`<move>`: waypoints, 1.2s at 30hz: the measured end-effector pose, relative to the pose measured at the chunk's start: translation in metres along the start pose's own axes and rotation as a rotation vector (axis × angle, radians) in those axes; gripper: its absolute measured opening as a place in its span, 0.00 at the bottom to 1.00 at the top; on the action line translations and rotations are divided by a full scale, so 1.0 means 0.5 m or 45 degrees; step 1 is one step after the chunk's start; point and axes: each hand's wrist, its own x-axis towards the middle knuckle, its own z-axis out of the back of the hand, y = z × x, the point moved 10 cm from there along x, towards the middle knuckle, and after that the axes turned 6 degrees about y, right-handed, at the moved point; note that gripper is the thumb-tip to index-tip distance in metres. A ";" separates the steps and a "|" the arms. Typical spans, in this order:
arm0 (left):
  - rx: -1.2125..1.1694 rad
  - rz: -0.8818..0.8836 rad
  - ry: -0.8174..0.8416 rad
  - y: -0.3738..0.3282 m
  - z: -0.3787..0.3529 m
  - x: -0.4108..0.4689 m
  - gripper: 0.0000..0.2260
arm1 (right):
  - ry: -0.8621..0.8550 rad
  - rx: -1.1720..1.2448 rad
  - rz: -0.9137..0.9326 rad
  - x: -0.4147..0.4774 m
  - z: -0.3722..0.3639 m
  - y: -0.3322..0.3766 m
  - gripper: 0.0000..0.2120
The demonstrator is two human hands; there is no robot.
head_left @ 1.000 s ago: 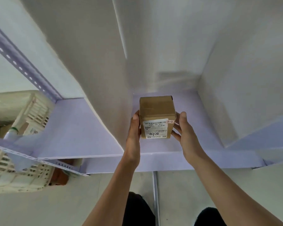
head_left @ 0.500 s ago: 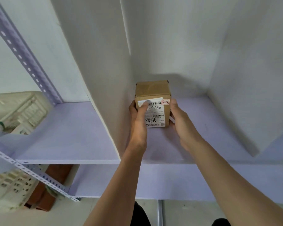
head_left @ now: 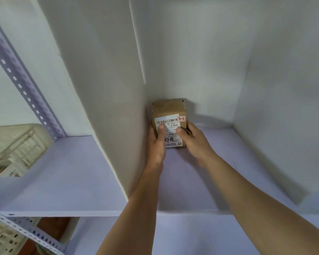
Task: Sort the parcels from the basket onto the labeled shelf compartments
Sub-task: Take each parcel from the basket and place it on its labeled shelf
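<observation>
While the left hand (head_left: pixel 156 144) and right hand (head_left: pixel 194 142) clasp its sides, thumbs on the label (head_left: pixel 170 124), the upright cardboard parcel (head_left: pixel 168 110) stands straight ahead, just beside the left divider (head_left: pixel 109 107).

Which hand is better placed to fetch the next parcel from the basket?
Left, probably: the left hand grips the cardboard parcel on the side nearer the basket beyond the divider; the right hand is farther.

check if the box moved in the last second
Yes. The box went deeper in, from near the front edge of the shelf to its back corner, beside the left divider.
</observation>
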 end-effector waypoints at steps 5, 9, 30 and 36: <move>0.038 -0.018 -0.048 0.015 0.014 0.028 0.16 | -0.051 0.013 0.016 0.029 0.005 -0.017 0.21; 0.086 -0.020 -0.085 0.017 0.020 0.039 0.15 | -0.079 -0.037 0.032 0.040 0.006 -0.014 0.21; -0.018 0.116 -0.099 0.025 0.024 0.050 0.14 | -0.161 -0.130 -0.029 0.074 0.021 -0.039 0.23; -0.100 0.356 -0.076 -0.007 0.003 0.064 0.36 | -0.002 0.018 -0.288 0.079 -0.007 0.008 0.39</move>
